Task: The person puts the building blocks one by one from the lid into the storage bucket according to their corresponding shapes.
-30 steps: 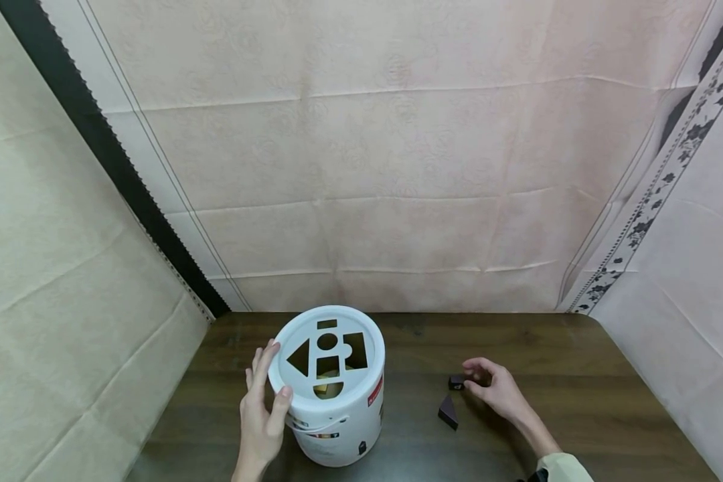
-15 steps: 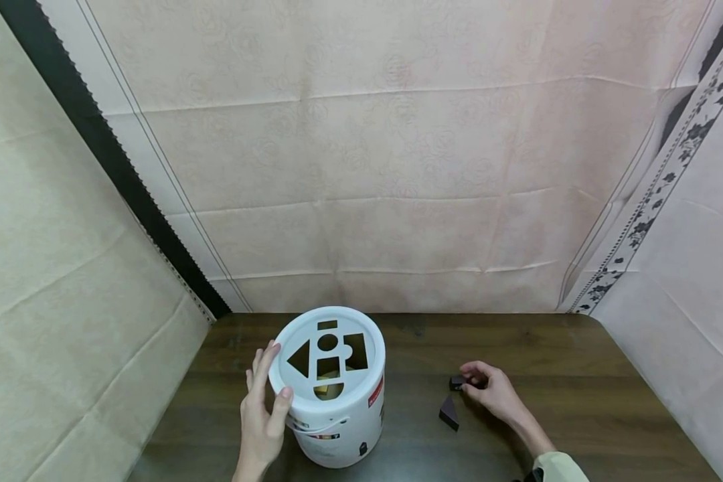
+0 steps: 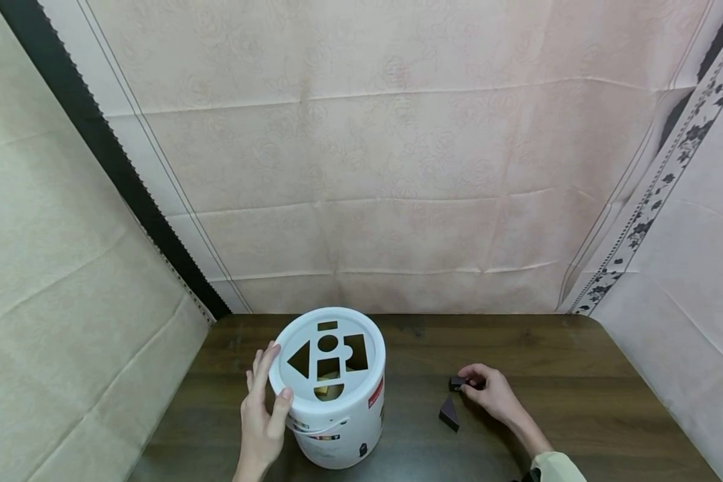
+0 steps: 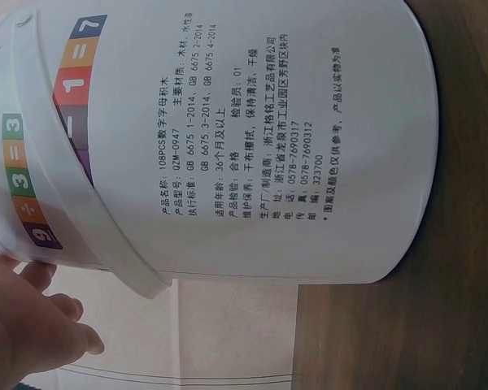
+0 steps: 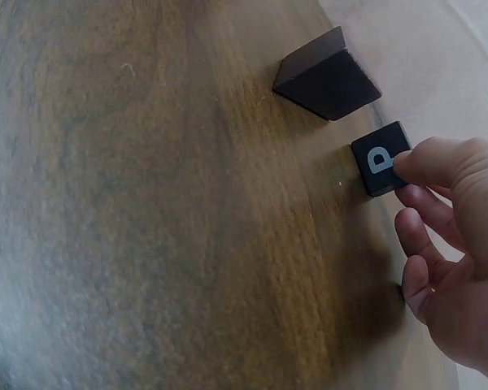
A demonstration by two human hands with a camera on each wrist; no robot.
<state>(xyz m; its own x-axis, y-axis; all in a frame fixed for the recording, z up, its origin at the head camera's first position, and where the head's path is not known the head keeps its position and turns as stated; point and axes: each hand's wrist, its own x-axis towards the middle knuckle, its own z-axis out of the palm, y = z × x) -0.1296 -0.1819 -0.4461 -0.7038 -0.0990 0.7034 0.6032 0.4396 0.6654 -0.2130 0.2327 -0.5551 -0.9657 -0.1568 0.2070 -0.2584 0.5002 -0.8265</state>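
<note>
A white bucket stands upright on the brown table, its light lid cut with shaped holes. My left hand rests against the left side of the lid, fingers fairly straight along the rim and thumb at its front edge. In the left wrist view, part of the left hand shows near the bucket's top. On the right, my right hand pinches a small black letter block marked P between thumb and index finger, close over the table. A dark triangular block lies beside it.
The wooden table runs up to a pale cloth backdrop. Cloth panels also slope along both sides. A white handle hangs across the bucket's side. Something yellow shows through a lid hole.
My right hand has shifted slightly left, and its thumb and fingers have come in on the small black block. The left hand and bucket have stayed put.
</note>
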